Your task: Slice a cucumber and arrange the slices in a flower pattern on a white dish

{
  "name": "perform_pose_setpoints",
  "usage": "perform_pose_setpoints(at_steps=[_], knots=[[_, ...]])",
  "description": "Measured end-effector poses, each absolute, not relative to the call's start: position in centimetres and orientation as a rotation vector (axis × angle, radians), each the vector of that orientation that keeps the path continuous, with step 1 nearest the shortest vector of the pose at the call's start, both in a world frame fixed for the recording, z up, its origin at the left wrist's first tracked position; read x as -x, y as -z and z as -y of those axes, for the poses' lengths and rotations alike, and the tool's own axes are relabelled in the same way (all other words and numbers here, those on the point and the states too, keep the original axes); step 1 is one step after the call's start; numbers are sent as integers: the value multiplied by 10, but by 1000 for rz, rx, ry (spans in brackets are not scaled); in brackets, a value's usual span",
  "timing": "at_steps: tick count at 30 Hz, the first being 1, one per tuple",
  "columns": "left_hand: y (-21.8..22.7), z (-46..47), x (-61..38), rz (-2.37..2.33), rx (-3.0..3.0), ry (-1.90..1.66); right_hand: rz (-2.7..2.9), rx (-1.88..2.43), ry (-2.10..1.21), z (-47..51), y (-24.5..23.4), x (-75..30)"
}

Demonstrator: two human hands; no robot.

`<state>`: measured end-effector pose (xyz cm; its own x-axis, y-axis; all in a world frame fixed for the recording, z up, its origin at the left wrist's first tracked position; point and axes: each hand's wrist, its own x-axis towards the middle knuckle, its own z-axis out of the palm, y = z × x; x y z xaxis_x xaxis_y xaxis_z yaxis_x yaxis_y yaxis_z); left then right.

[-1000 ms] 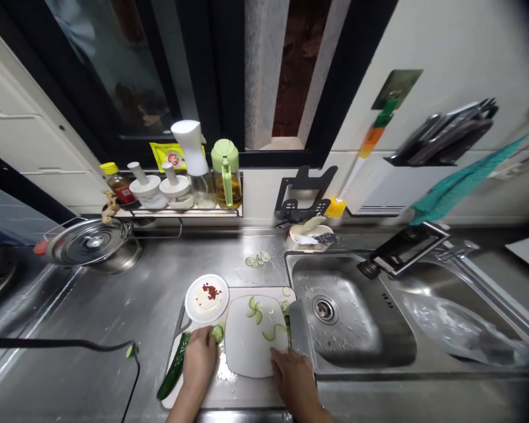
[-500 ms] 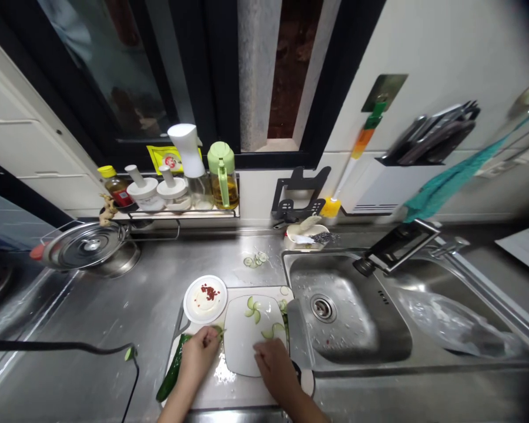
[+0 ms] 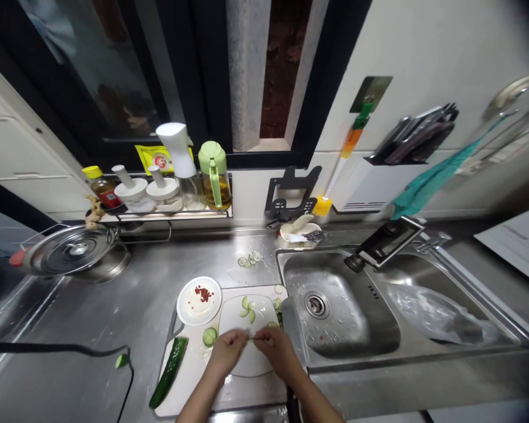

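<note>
Over a white square plate [image 3: 258, 367], my left hand [image 3: 228, 351] and my right hand [image 3: 278, 351] meet, fingertips pinched on a thin green piece that looks like a cucumber slice seen edge-on. Several curved cucumber slices [image 3: 247, 308] form a fan on the plate. The plate rests on a white cutting board [image 3: 191, 385]. A cut cucumber [image 3: 169, 373] lies along the board's left side, and a round cucumber piece [image 3: 210, 336] sits left of the plate. On the right lies a knife [image 3: 294, 326], partly hidden by my right arm, beside more slices [image 3: 277, 305].
A round white plate [image 3: 181, 311] with red bits overlaps the board's upper left. The steel sink [image 3: 335, 329] is to the right, with a plastic bag [image 3: 441, 314] in its far basin. Seasoning jars [image 3: 134, 197] and an oil bottle [image 3: 214, 176] line the rack behind.
My left hand has moved right from beside the round plate to the square plate's middle, meeting my right hand. The round cucumber piece it covered now shows. The view has shifted slightly.
</note>
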<state>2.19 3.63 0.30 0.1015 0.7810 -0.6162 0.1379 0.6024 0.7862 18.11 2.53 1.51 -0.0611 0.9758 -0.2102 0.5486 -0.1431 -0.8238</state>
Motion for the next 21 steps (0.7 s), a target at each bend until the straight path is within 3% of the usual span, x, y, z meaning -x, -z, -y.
perform_pose_setpoints(at_steps=[4,11,16,21], knots=[[-4,-36,-35,-1316,-453,-458,1636,1691,-1092,-16,-17,-192],[0,-42,-45,-1290,-407,-483,1627,1722,-1088,2,-9,-207],[9,-46,-50,-1352,-796,-453,1344,1880,-1170,7,2,-209],[13,-57,-56,-1442,-1128,-442,1368,1944,-1014,1,3,-209]])
